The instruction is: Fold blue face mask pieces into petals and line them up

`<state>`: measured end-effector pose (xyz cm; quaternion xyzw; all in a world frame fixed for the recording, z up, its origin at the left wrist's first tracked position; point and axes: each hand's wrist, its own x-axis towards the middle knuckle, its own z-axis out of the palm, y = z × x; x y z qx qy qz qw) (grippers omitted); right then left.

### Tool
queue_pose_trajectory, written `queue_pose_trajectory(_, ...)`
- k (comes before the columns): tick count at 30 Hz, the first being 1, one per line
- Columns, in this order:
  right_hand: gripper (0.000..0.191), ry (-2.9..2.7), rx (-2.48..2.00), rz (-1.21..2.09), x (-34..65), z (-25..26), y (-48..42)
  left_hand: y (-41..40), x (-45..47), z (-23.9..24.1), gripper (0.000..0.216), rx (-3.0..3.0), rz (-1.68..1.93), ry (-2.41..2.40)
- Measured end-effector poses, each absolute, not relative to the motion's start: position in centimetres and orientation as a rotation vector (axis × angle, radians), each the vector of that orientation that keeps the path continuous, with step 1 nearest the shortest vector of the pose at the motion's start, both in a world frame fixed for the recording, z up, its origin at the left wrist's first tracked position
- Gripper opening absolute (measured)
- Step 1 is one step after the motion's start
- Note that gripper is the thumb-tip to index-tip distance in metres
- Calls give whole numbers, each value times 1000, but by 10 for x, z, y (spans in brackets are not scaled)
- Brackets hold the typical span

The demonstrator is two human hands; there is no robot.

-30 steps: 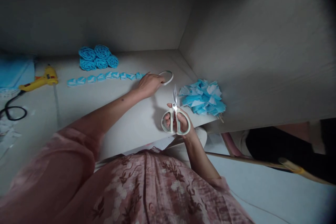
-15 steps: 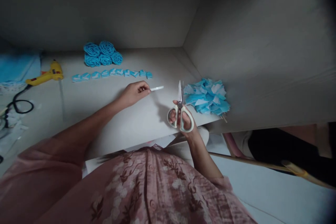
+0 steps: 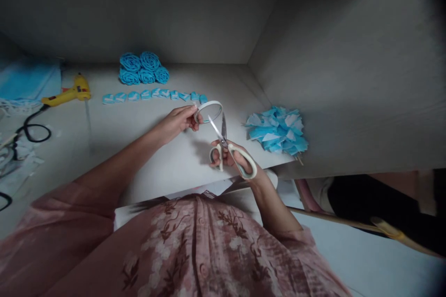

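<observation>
My left hand (image 3: 186, 119) pinches the near-left rim of a thin white ring (image 3: 217, 103) that looks like a roll of tape, held above the table. Scissors (image 3: 244, 174) with cream handles are in my right hand (image 3: 230, 157), its fingers through the loops. Their blades stand apart and point up toward the ring; one tip overlaps its opening in the view, and I cannot tell whether they touch. Behind the ring runs a row of small folded blue-and-white pieces (image 3: 145, 94). To the right lies a ruffled blue-and-white bunch (image 3: 278, 131) with thin sticks at its lower end.
Several blue rolled rosettes (image 3: 149, 61) sit at the back of the white table (image 3: 167, 162). On the left are a yellow glue gun (image 3: 71, 93) with its black cord (image 3: 31, 132) and a stack of blue sheets (image 3: 33, 79). Grey walls enclose the back and right.
My left hand has turned the white ring from edge-on to face-on. The scissors have come left toward it, and their blades have spread wider.
</observation>
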<state>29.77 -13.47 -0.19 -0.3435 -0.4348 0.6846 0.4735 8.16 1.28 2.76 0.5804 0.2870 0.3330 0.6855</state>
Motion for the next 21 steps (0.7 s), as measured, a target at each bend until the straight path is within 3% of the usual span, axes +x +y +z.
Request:
queue_pose_trajectory(10, 63, -1181, -818, 1676, 297, 7, -132, 12, 81, 24, 45, 1249, 634, 581)
queue_pose_trajectory(16, 62, -983, -880, 1350, 310, 22, -121, 16, 78, 23, 45, 1291, 640, 550)
queue_pose_trajectory(21, 64, -903, -1012, 1165, 281, 33, -92, 7, 79, 20, 57, 1468, 671, 512)
